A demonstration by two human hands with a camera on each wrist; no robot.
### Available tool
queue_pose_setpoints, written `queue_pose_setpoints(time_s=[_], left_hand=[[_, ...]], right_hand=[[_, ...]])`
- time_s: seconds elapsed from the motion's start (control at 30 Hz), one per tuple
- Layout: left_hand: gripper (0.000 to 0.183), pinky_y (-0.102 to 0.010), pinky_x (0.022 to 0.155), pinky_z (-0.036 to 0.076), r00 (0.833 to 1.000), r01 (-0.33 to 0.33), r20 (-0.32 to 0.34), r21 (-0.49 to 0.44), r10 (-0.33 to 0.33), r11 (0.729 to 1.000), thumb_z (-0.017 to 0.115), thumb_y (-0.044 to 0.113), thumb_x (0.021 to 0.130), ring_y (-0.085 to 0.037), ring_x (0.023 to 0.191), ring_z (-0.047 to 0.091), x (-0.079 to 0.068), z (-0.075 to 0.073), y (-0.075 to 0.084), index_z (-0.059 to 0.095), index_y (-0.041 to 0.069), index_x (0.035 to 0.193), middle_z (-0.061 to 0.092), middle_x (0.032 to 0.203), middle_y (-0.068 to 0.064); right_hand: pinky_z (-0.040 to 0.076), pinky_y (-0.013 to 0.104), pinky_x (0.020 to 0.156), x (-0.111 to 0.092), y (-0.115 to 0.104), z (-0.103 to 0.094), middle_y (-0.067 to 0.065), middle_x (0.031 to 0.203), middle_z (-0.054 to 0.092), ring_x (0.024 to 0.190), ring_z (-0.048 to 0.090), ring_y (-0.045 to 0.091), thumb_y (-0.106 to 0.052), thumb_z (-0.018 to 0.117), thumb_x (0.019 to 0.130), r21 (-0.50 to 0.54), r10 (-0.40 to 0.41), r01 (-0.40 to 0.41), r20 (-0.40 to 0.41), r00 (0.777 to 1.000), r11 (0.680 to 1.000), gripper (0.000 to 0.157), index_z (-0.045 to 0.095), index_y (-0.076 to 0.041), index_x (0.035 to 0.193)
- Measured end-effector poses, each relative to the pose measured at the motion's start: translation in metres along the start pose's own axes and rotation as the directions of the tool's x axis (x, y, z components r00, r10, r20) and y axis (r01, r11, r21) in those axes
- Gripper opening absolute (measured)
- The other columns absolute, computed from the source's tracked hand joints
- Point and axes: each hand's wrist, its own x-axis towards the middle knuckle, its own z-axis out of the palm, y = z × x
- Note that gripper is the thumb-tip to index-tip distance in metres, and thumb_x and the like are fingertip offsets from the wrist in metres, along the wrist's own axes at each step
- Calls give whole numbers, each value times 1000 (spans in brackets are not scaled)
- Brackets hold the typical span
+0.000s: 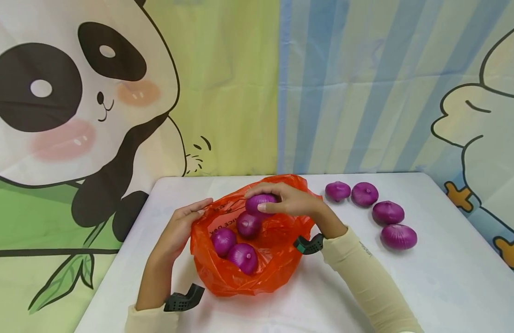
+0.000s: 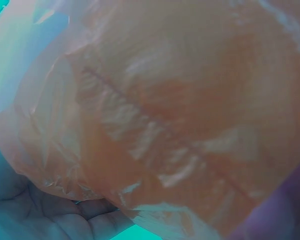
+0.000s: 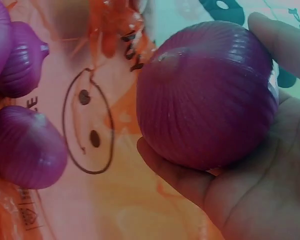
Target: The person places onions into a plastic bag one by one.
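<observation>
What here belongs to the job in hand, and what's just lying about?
Job:
Bag
Onion in the right hand
Three onions in the bag
Probably the four onions on the table

Just there:
Backdrop
Wrist cameras

head view facing forward and down, both wrist views close, bag (image 1: 278, 268) in all
</observation>
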Motion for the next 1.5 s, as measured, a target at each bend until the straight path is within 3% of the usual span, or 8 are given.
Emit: queue_pose_setpoints(time_s=[0.17, 0.33, 0.53, 0.83, 1.0, 1.13, 1.27, 1.5], left_hand=[[43, -36, 96, 46, 1000, 0, 3, 9, 0, 1000, 34, 6, 102, -34, 128, 48, 0, 2, 0, 44, -5, 143, 45, 143, -21], [43, -39, 97, 45, 1000, 1, 10, 4, -1, 1000, 35, 6, 102, -34, 129, 48, 0, 3, 1, 44, -5, 143, 45, 144, -21], [43, -35, 97, 45, 1000, -12, 15, 14, 12, 1000, 35, 5, 102, -33, 130, 47, 1, 3, 1, 44, -5, 142, 45, 144, -20], [42, -34, 100, 43, 1000, -6, 15, 17, 5, 1000, 35, 6, 102, -33, 131, 46, 1, 3, 1, 44, -5, 142, 45, 144, -20], [43, -34, 101, 42, 1000, -4, 11, 30, 4, 1000, 34, 6, 102, -32, 132, 44, 1, 3, 1, 44, -5, 142, 45, 145, -19], [43, -34, 101, 42, 1000, -2, 9, 36, 2, 999, 34, 5, 102, -32, 132, 44, 1, 4, 1, 44, -5, 142, 45, 144, -20], [43, -33, 101, 41, 1000, 4, 6, 38, -4, 999, 34, 5, 102, -31, 133, 43, 1, 4, 1, 45, -5, 142, 45, 145, -19], [43, -33, 101, 42, 1000, 8, 4, 33, -8, 999, 34, 5, 102, -32, 132, 44, 2, 4, 0, 45, -4, 142, 45, 145, -19]], right_hand=[[51, 35, 94, 6, 11, 5, 9, 134, 53, 122, 49, 21, -17, 61, 96, -60, 12, -10, 40, 999, 998, 36, 59, -10, 132], [53, 33, 90, 10, 23, 13, 4, 134, 53, 120, 49, 20, -21, 63, 95, -86, 34, -29, 57, 998, 996, 37, 60, -12, 131], [53, 31, 89, 15, 34, 21, 3, 130, 56, 119, 49, 18, -20, 64, 94, -162, -6, 17, 66, 998, 987, 36, 63, -12, 129], [54, 31, 86, 15, 40, 31, 3, 130, 56, 112, 56, 17, -22, 67, 92, -90, 107, -99, 96, 990, 991, 44, 59, -12, 134], [53, 28, 87, 15, 43, 32, 9, 135, 52, 114, 54, 17, -25, 69, 91, -123, 143, -128, 120, 982, 984, 51, 55, -17, 139], [53, 28, 88, 14, 43, 31, 10, 136, 52, 115, 54, 18, -24, 70, 90, -125, 144, -128, 127, 981, 984, 54, 54, -13, 140], [49, 35, 95, 14, 44, 30, 11, 139, 51, 122, 50, 26, -20, 70, 90, -117, 128, -112, 138, 982, 987, 55, 52, -10, 141], [40, 52, 104, 11, 44, 27, 14, 140, 49, 128, 44, 33, -12, 68, 91, -90, 97, -86, 124, 987, 992, 53, 52, -16, 141]])
